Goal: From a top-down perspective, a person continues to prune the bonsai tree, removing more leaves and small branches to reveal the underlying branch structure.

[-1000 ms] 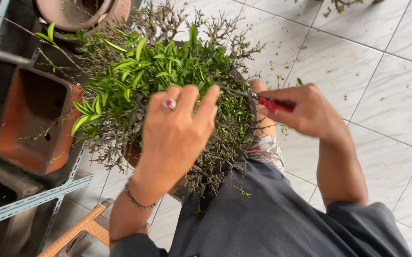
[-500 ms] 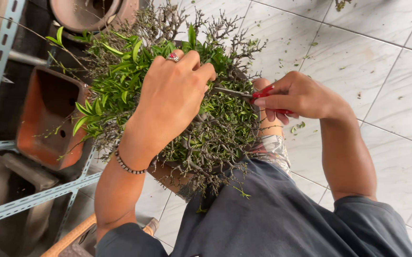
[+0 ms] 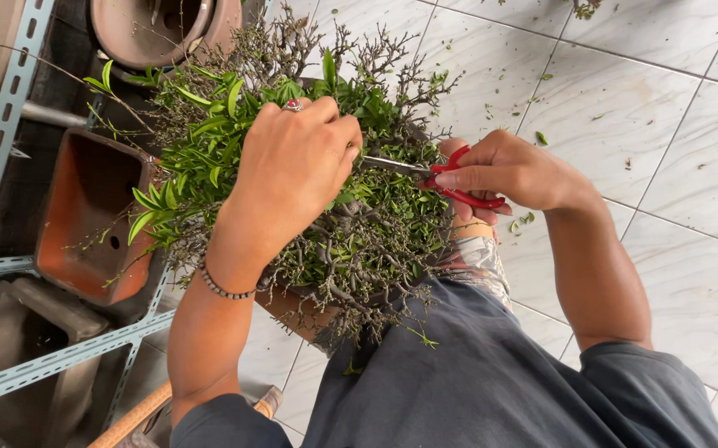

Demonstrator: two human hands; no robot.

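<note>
Sitting nearest the camera is the person's lap in a dark grey shirt [image 3: 492,390], with the small bushy plant [image 3: 326,207] held just above it over the knees. The left hand [image 3: 293,170], wearing a ring and a beaded bracelet, lies on top of the foliage with its fingers curled down, pinching green leaves and twigs. The right hand [image 3: 512,174] sits just to the right of the plant, fingers closed around the red handles of a pair of scissors [image 3: 438,176], whose blades point left into the branches, close to the left fingertips. Leaf clippings [image 3: 533,137] lie scattered on the white tiled floor [image 3: 666,108] beyond. Farther left, a rectangular terracotta pot [image 3: 89,216] rests on a metal rack [image 3: 10,124], with a round pot [image 3: 164,29] beyond it.
</note>
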